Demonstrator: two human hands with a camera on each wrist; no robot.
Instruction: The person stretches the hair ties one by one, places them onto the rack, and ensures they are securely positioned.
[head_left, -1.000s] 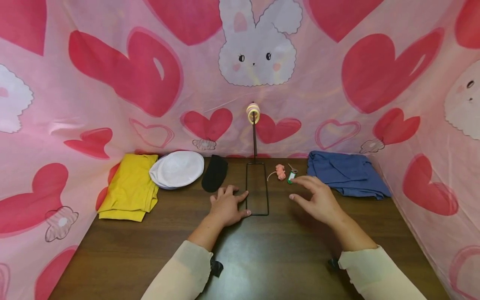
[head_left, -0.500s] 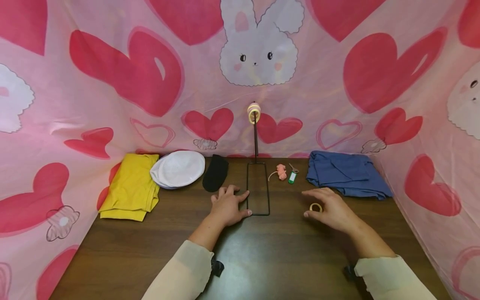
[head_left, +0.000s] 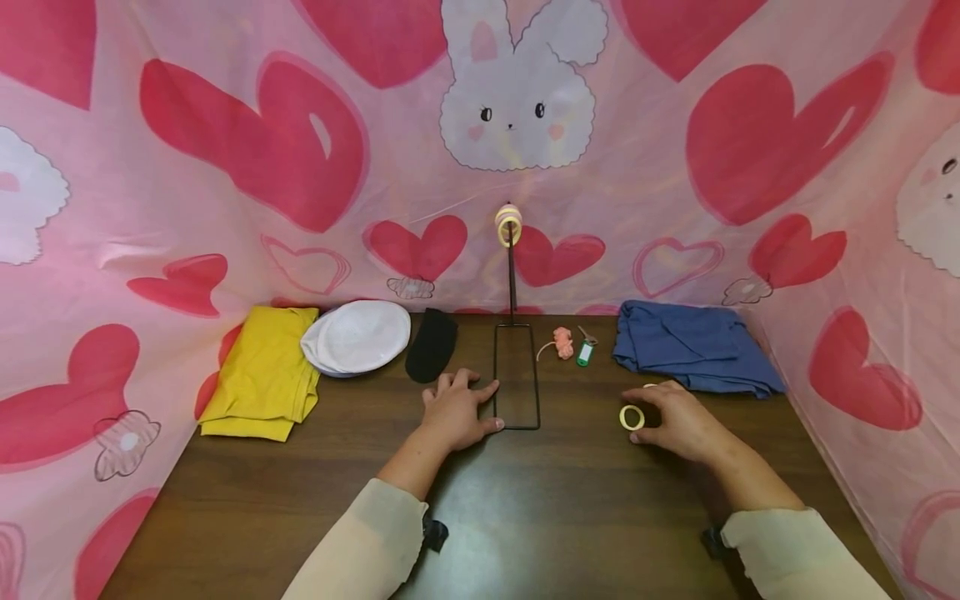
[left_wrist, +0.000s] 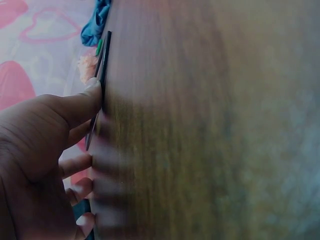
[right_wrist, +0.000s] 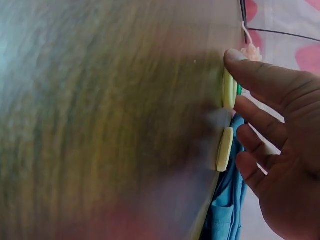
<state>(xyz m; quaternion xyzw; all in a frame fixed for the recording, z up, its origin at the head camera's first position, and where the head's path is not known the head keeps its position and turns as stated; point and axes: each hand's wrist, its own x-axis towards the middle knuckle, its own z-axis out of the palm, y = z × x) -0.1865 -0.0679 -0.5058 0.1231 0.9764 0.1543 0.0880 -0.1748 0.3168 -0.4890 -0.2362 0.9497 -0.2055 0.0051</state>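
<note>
A black wire stand has a rectangular base (head_left: 537, 375) on the table, and its rod (head_left: 512, 279) carries several striped yellow and pink rings (head_left: 508, 223) near the top. My left hand (head_left: 452, 414) rests at the base's left side, fingers spread. Its thumb and index fingertip press on the wire; the left wrist view shows the thumb (left_wrist: 90, 100) on it. To the right, my right hand (head_left: 682, 421) has its thumb and index finger at opposite edges of a pale yellow ring (right_wrist: 229, 89). Another pale yellow ring (right_wrist: 225, 150) lies beside its other fingers, mostly hidden in the head view.
Behind the hands lie folded yellow cloth (head_left: 262, 367), a white round cap (head_left: 360, 337), a black oblong item (head_left: 432, 344), a pink ornament with a cord (head_left: 562, 342), a key with a green tag (head_left: 585, 354) and folded blue cloth (head_left: 690, 346). Patterned fabric walls enclose the table.
My right hand has moved right and toward me from beside the green key tag, and its thumb and index finger have closed in on the yellow ring. My left hand has stayed put.
</note>
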